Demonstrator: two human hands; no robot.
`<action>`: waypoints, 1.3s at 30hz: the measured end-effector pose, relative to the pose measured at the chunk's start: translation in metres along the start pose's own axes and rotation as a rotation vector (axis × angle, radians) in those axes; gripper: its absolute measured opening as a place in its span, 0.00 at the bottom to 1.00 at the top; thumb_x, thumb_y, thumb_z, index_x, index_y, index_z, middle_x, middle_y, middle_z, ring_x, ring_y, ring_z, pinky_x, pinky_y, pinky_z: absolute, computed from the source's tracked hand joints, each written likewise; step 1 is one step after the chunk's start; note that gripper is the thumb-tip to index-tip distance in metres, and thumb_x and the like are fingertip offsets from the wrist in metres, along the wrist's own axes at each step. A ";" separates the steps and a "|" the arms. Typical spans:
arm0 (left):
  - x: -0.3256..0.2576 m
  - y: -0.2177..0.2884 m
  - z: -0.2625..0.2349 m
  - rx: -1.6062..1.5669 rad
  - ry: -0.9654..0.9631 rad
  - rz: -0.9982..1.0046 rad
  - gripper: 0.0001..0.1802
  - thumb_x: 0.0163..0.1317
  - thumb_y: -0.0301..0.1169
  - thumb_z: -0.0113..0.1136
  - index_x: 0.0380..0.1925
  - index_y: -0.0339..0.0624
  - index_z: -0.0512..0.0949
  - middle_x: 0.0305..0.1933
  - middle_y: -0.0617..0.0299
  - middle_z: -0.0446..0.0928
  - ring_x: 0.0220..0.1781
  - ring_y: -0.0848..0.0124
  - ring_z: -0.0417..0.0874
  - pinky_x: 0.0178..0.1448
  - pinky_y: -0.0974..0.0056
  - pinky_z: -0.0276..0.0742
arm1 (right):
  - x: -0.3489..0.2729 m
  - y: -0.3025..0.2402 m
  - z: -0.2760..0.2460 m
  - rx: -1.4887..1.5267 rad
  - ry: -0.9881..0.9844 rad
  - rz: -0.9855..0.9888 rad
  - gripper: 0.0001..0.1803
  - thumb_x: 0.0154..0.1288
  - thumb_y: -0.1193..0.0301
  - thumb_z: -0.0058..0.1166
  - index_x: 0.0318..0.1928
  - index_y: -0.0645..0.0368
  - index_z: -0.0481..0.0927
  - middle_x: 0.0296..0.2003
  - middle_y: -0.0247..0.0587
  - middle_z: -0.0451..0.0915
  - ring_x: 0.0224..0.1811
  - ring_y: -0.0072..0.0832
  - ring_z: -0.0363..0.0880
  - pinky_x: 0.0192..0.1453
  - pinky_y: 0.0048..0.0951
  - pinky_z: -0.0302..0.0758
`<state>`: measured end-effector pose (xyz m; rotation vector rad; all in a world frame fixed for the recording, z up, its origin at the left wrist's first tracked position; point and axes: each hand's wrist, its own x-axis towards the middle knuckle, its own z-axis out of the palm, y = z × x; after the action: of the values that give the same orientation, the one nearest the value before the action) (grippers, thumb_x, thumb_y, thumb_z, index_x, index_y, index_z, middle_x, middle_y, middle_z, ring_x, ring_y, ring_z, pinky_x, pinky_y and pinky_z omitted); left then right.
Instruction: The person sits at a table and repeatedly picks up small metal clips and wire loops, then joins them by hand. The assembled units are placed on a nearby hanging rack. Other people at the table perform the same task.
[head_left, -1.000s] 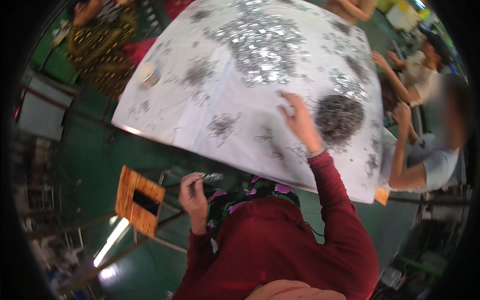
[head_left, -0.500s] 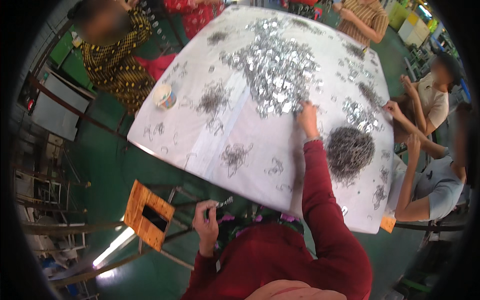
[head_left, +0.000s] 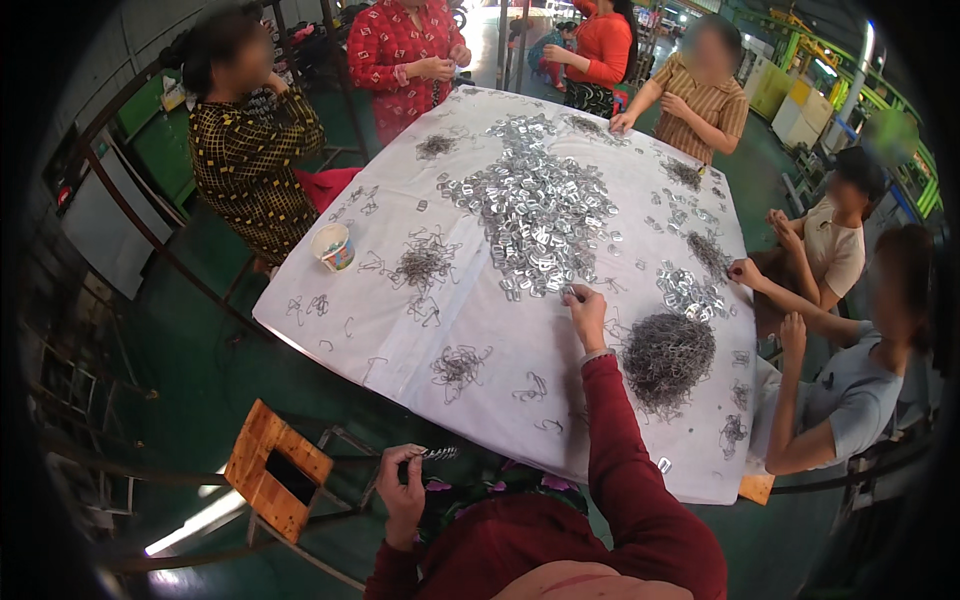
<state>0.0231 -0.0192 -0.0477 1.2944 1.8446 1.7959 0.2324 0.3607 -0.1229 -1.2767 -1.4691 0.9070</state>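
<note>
Your right hand (head_left: 586, 305) pinches at the near edge of the big pile of flat metal clips (head_left: 530, 205) mid-table, your left hand (head_left: 403, 490) grips a small assembled stack (head_left: 440, 453) near you, so most clips remain unsorted

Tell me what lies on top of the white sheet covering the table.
On the white sheet lie a central spread of flat silver metal pieces, a dark heap of bent wire, smaller wire clusters and a paper cup. The tabletop beneath is hidden.
</note>
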 end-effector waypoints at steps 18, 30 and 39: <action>-0.017 -0.003 -0.014 -0.003 -0.021 -0.036 0.04 0.60 0.19 0.56 0.35 0.36 0.75 0.33 0.57 0.77 0.33 0.67 0.79 0.39 0.67 0.74 | -0.249 -0.168 0.058 0.656 -0.809 0.138 0.10 0.62 0.83 0.52 0.44 0.68 0.81 0.34 0.36 0.75 0.32 0.18 0.75 0.35 0.18 0.74; -0.010 -0.004 0.001 0.155 -0.169 -0.046 0.06 0.59 0.22 0.58 0.37 0.38 0.76 0.35 0.57 0.77 0.38 0.62 0.77 0.44 0.63 0.73 | -0.247 -0.163 0.044 0.632 -0.827 0.145 0.10 0.58 0.87 0.55 0.40 0.69 0.82 0.37 0.41 0.78 0.33 0.21 0.78 0.36 0.18 0.75; 0.086 -0.044 0.019 0.042 -0.036 -0.184 0.08 0.62 0.25 0.56 0.38 0.31 0.77 0.35 0.53 0.82 0.37 0.69 0.83 0.44 0.67 0.76 | -0.234 -0.156 0.034 0.705 -0.917 0.333 0.07 0.56 0.88 0.57 0.35 0.70 0.82 0.35 0.44 0.79 0.29 0.22 0.79 0.34 0.19 0.76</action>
<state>-0.0300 0.0633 -0.0576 1.1223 1.9234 1.6373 0.1567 0.1050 -0.0278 -0.5626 -1.3522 2.1951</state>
